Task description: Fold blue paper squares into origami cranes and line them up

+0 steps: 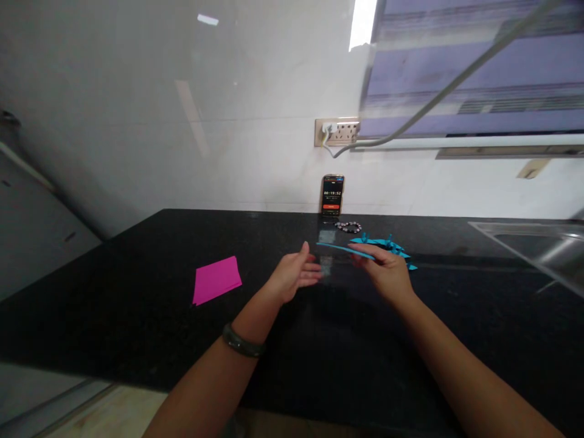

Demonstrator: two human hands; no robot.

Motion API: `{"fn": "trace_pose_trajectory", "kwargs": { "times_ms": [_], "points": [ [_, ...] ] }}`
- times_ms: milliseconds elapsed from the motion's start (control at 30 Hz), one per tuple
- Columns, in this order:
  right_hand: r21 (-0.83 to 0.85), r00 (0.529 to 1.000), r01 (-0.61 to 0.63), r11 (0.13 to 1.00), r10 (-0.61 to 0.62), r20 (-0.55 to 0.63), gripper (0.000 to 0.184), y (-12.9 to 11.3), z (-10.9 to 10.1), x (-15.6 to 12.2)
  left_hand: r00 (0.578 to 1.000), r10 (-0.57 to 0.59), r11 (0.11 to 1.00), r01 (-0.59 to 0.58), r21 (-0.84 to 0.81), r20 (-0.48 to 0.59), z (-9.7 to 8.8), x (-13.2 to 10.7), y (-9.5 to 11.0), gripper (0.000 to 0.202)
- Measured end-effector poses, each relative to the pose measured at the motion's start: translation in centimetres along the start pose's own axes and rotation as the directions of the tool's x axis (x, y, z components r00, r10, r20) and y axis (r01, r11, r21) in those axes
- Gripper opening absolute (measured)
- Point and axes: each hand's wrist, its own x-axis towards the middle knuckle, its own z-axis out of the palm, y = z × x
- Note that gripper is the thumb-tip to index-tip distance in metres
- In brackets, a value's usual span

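A phone (333, 196) is leaning against the wall at the back of a black counter (319, 365). In front of the phone, a person's right hand (387, 271) is pinching a thin blue paper (340, 247) between thumb and fingers; the sheet is showing edge-on and pointing leftward. The left hand (298, 277), nearer than the phone and slightly left of it, is holding nothing, its thumb raised and its fingers loosely spread, just apart from the paper's free end. Keeping the pinch light would likely spare the sheet unwanted creases, and supporting its free end with the left fingers would help hold it steady. Blue folded pieces (385, 243) are lying right of the phone and nearer, partly behind the right hand. Pink sheets (217, 280) are resting left of the phone. Far right of it, a metal sink (520, 249) is showing partly; its contents are not discernible.
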Motion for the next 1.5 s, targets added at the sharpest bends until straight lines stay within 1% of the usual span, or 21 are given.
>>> {"fn": "trace_pose_trajectory", "kwargs": {
  "times_ms": [33,67,100,133,200,233,300,367,467,500,600,733,800,867,933,1033,1133,1233,1300,1400,1500],
  "points": [
    [-0.015,0.99,0.128,0.992,-0.127,0.061,0.022,-0.5,0.1,-0.4,0.981,-0.134,0.987,0.144,-0.065,0.142,-0.2,-0.2,0.1,0.068],
    [-0.016,0.963,0.229,0.973,-0.224,0.151,0.021,-0.9,0.3,-0.8,0.937,-0.221,0.962,0.255,-0.097,0.272,-0.3,-0.4,0.1,0.076],
    [-0.016,0.928,0.301,0.953,-0.289,0.237,0.023,-1.4,0.4,-1.2,0.908,-0.239,0.945,0.299,-0.133,0.343,-0.5,-0.5,0.1,0.075],
    [-0.03,0.891,0.355,0.935,-0.328,0.314,0.027,-1.8,0.6,-1.6,0.895,-0.248,0.932,0.325,-0.162,0.371,-0.6,-0.5,0.0,0.071],
    [-0.072,0.827,0.447,0.892,-0.381,0.413,0.03,-2.2,0.8,-2.2,0.907,-0.207,0.935,0.293,-0.198,0.366,-0.8,-0.4,-0.5,0.049],
    [-0.109,0.805,0.485,0.867,-0.395,0.443,0.034,-2.3,0.9,-2.4,0.931,-0.17,0.95,0.242,-0.196,0.324,-0.8,-0.3,-0.7,0.039],
    [-0.202,0.776,0.542,0.816,-0.394,0.492,0.042,-2.3,0.9,-2.6,0.952,-0.117,0.96,0.181,-0.214,0.281,-0.8,-0.2,-1.2,0.036],
    [-0.291,0.754,0.583,0.758,-0.372,0.542,0.047,-2.3,0.7,-2.7,0.961,-0.061,0.96,0.13,-0.246,0.268,-0.8,-0.2,-1.4,0.035],
    [-0.335,0.733,0.613,0.716,-0.357,0.578,0.038,-2.4,0.7,-2.7,0.964,0.008,0.949,0.076,-0.305,0.266,-0.8,-0.1,-1.4,0.035],
    [-0.321,0.738,0.605,0.728,-0.361,0.57,0.033,-2.5,0.7,-2.7,0.964,0.024,0.945,0.064,-0.319,0.263,-0.8,-0.1,-1.3,0.035],
    [-0.231,0.785,0.528,0.817,-0.365,0.501,0.024,-2.3,1.0,-2.7,0.958,0.07,0.941,0.03,-0.338,0.279,-0.7,0.0,-1.3,0.035],
    [-0.129,0.838,0.428,0.895,-0.34,0.426,0.025,-2.0,1.4,-2.9,0.924,0.116,0.942,0.015,-0.336,0.365,-0.2,-0.4,-1.5,0.031],
    [-0.133,0.894,0.341,0.931,-0.277,0.351,0.03,-1.9,1.5,-3.0,0.917,0.103,0.944,0.032,-0.329,0.385,0.0,-0.7,-1.4,0.03],
    [-0.148,0.959,0.199,0.969,-0.161,0.234,0.035,-1.8,1.7,-3.2,0.925,0.059,0.948,0.065,-0.31,0.375,0.2,-0.9,-1.3,0.031],
    [-0.125,0.991,0.057,0.991,-0.04,0.13,0.039,-1.7,1.7,-3.2,0.933,0.014,0.951,0.098,-0.292,0.359,0.3,-1.0,-1.1,0.032],
    [-0.038,0.995,-0.075,0.996,0.077,0.066,0.037,-1.5,1.9,-3.1,0.927,-0.015,0.949,0.131,-0.286,0.374,0.3,-1.2,-0.9,0.036],
    [0.004,0.99,-0.13,0.992,0.13,0.058,0.037,-1.4,1.9,-3.0,0.905,0.042,0.947,0.098,-0.304,0.423,0.4,-1.4,-1.1,0.048],
    [-0.047,0.988,-0.131,0.99,0.134,0.071,0.039,-1.3,1.9,-3.0,0.892,0.13,0.971,-0.027,-0.237,0.432,0.6,-1.7,-1.4,0.059],
    [-0.08,0.99,-0.116,0.99,0.122,0.066,0.039,-1.3,1.9,-3.1,0.905,0.135,0.988,-0.092,-0.123,0.403,0.9,-2.0,-1.6,0.068],
    [-0.051,0.994,-0.101,0.994,0.103,0.036,0.039,-1.4,2.0,-3.2,0.933,0.128,0.991,-0.129,-0.021,0.336,1.2,-2.1,-1.7,0.071],
    [0.015,0.994,-0.108,0.994,0.108,-0.003,0.038,-1.6,2.1,-3.3,0.937,0.14,0.989,-0.151,0.009,0.321,1.3,-2.0,-1.7,0.066]
  ]
}}
